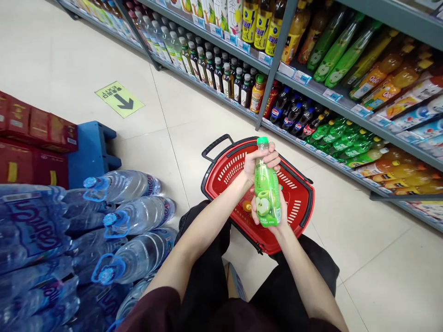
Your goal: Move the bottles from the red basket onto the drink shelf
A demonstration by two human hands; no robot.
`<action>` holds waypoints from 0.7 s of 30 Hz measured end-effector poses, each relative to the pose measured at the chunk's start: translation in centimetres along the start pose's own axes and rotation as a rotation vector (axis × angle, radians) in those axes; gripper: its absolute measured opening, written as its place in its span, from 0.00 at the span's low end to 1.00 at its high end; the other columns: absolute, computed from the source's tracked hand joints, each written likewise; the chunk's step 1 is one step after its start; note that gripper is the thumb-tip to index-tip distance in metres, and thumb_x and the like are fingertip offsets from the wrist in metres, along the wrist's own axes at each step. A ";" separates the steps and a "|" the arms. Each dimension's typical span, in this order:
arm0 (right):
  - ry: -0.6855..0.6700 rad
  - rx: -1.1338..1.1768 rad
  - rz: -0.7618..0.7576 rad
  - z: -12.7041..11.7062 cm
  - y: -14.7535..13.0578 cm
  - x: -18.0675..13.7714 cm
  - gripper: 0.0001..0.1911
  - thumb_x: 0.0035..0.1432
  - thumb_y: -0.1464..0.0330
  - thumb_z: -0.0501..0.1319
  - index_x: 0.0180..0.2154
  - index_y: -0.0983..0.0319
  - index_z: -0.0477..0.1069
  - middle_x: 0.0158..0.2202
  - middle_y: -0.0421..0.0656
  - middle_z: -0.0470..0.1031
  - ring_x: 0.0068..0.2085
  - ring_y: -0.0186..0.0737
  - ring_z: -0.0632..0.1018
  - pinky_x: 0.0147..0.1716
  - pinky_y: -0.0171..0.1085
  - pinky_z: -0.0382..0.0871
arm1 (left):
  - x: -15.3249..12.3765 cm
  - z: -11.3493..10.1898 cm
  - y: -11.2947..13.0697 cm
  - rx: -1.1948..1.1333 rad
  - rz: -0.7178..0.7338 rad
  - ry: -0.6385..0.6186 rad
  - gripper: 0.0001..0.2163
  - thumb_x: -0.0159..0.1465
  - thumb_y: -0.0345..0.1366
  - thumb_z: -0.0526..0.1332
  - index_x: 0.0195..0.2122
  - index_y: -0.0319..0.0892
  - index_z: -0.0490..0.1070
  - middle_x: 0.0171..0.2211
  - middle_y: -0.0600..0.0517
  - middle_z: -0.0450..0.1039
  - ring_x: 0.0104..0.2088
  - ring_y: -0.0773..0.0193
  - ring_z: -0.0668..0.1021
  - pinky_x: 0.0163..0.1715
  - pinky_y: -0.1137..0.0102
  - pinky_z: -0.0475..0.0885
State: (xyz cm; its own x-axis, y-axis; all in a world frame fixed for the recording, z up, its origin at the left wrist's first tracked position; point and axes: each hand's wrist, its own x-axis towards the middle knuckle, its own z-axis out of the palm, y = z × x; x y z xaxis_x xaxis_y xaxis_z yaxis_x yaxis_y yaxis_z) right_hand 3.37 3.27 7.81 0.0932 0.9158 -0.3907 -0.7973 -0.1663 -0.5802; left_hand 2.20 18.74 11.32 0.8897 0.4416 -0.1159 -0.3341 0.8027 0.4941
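Observation:
Both of my hands are closed around a green apple drink bottle [268, 196] with a green cap, held over a red shopping basket [224, 203]. My left hand [252, 161] wraps the neck just under the cap. Lower down, my right hand [283, 210] supports the bottle near its base, fingers curled round behind it. The label with apple pictures faces up toward me. Inside the basket, partly hidden by my hands and the bottle, is an item with an orange cap [247, 206]. The basket's black handle [217, 146] sticks out at its far left.
Drink shelves [273, 69] run along the far side and right, filled with bottles and cartons. Large water bottles [138, 219] and wrapped packs [34, 221] stand at left, near a blue pallet [92, 147] and red boxes [38, 124]. A yellow-green arrow sign [119, 99] lies on the tiled floor.

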 end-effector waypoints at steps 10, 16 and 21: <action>-0.098 0.138 0.092 -1.1 2.0 -0.2 0.35 0.61 0.38 0.49 0.43 0.58 0.77 0.16 0.32 0.63 0.11 0.31 0.55 0.17 0.36 0.54 | 0.0 -0.3 -0.7 -0.016 -0.014 -0.046 0.18 0.48 0.48 0.67 0.28 0.46 0.59 0.18 0.61 0.50 0.19 0.70 0.63 0.25 0.68 0.68; -0.043 0.135 0.106 -1.5 2.1 0.2 0.35 0.62 0.37 0.47 0.43 0.58 0.76 0.16 0.33 0.61 0.13 0.32 0.55 0.17 0.35 0.52 | 0.2 -0.1 -0.5 -0.057 -0.037 0.012 0.09 0.52 0.41 0.64 0.31 0.43 0.68 0.20 0.59 0.63 0.21 0.69 0.69 0.26 0.69 0.70; -0.072 0.158 0.117 -1.0 1.6 0.4 0.35 0.60 0.37 0.51 0.46 0.59 0.75 0.23 0.38 0.69 0.19 0.35 0.62 0.16 0.33 0.52 | 0.5 -0.3 -0.4 -0.094 -0.015 0.011 0.07 0.53 0.36 0.65 0.32 0.42 0.70 0.20 0.59 0.67 0.20 0.71 0.71 0.26 0.71 0.71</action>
State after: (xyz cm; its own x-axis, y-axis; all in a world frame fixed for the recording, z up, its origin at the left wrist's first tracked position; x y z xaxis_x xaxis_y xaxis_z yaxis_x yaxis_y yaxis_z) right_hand 2.76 3.02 5.98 -0.0439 0.9184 -0.3933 -0.8842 -0.2190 -0.4126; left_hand 2.66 18.79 10.80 0.8914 0.4336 -0.1322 -0.3494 0.8430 0.4091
